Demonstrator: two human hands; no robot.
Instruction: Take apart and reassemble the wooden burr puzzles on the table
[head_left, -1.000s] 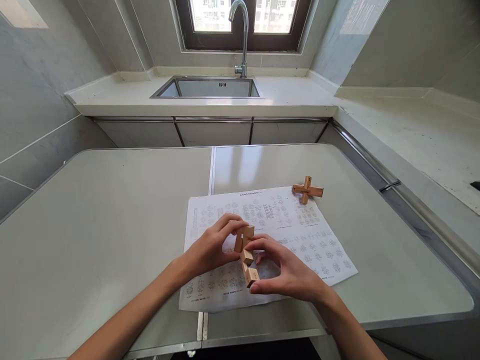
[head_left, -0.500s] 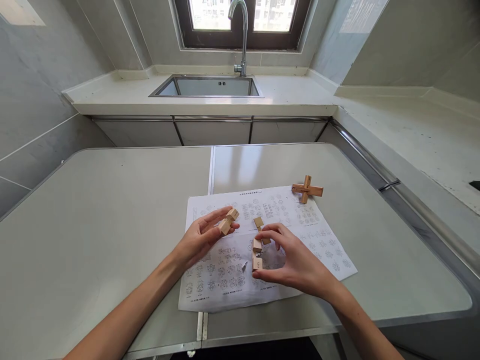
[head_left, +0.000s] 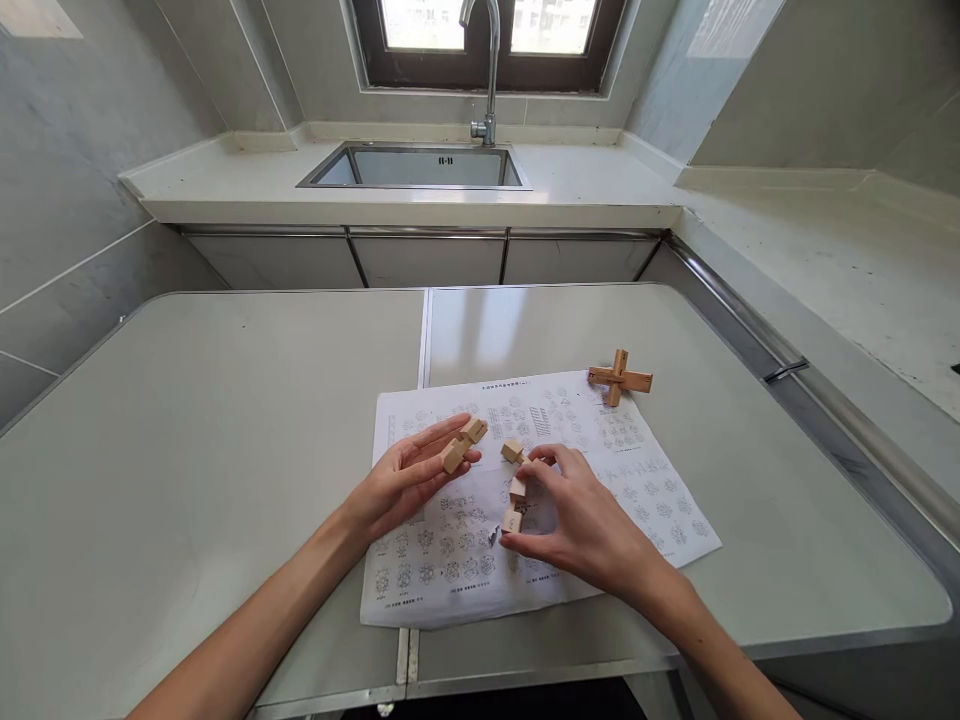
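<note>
My left hand [head_left: 411, 475] holds a notched wooden puzzle piece [head_left: 465, 445], tilted up, between thumb and fingers. In my right hand [head_left: 574, 505] a second notched wooden puzzle piece [head_left: 513, 521] is pinched between thumb and fingertips, with its notch facing right. A third wooden piece [head_left: 512, 451] is just above it, partly hidden behind the right fingers; whether they touch it I cannot tell. Under both hands lies a creased paper sheet [head_left: 480, 590] printed with rows of small puzzle diagrams.
Crossed wooden pieces [head_left: 619, 378] rest at the sheet's upper right corner. The pale folding table [head_left: 225, 420] has a seam down its middle. Beyond it are a counter [head_left: 585, 172], a sink [head_left: 420, 185] and a tap [head_left: 491, 80].
The piece in my right hand has tilted slightly, and my right fingers have closed in a little. The third piece has turned and shifted left. My left hand has moved slightly right.
</note>
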